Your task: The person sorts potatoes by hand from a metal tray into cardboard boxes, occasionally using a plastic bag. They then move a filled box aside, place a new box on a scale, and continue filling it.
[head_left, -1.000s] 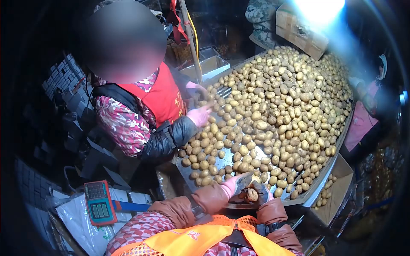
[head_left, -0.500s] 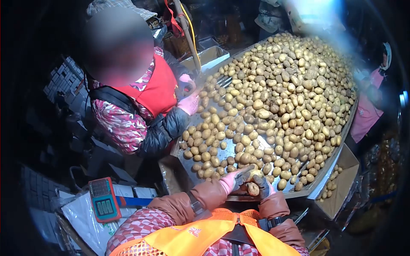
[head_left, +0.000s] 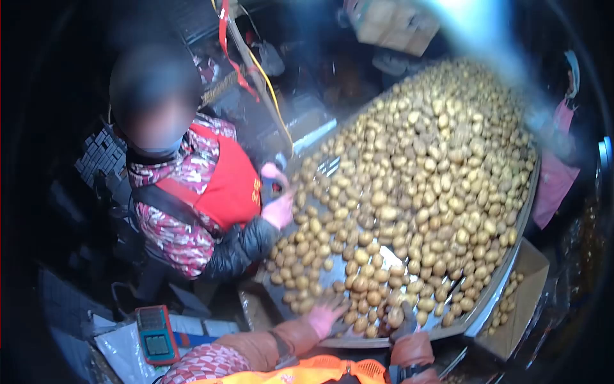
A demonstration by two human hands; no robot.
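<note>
My left hand [head_left: 326, 313], in a pink glove, lies with fingers spread on the near end of the metal sorting table [head_left: 495, 291], touching the nearest potatoes. My right hand [head_left: 405, 328], in a dark glove, is curled around a potato [head_left: 394, 316] at the table's front rim. The picture is blurred, so the grip is hard to make out. A big heap of potatoes [head_left: 416, 185] covers the table from the near end to the far end.
A co-worker in a red vest [head_left: 224, 185] stands at the left, with a pink-gloved hand [head_left: 279, 211] at the table's edge. A cardboard box [head_left: 521, 301] holding some potatoes sits at the lower right. A handheld scale [head_left: 155, 333] lies lower left. Another person's pink sleeve [head_left: 555, 182] is at right.
My left hand let go of the potato that both hands held and moved left, fingers spread on the table. The view swung down and left; the co-worker's hands drew back to the edge.
</note>
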